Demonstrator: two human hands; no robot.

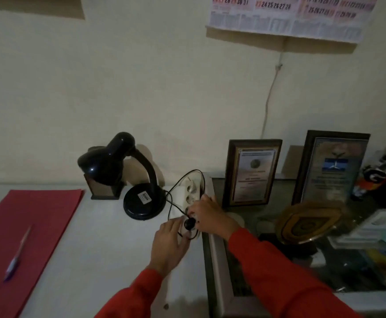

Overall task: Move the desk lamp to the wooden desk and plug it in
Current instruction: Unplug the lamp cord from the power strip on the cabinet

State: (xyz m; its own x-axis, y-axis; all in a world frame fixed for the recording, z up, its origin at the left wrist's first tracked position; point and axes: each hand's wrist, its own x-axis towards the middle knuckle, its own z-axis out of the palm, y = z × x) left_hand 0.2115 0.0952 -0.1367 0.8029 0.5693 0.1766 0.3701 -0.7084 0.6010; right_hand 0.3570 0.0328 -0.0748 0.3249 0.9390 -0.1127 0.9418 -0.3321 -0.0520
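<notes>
One black gooseneck desk lamp point(130, 177), one white multi-socket power strip point(190, 198), two framed certificates point(251, 173) point(332, 168) (leaning upright), one red paper folder point(31, 226), one purple-capped pen point(17, 255).

Long red sleeves point(279, 267) down to both wrists

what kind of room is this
Probably a home office or study corner: a desk lamp beside a red folder with a pen, framed certificates and a wall calendar.

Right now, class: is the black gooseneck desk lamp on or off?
Off: the black gooseneck desk lamp casts no glow; its shade looks dark.
</notes>
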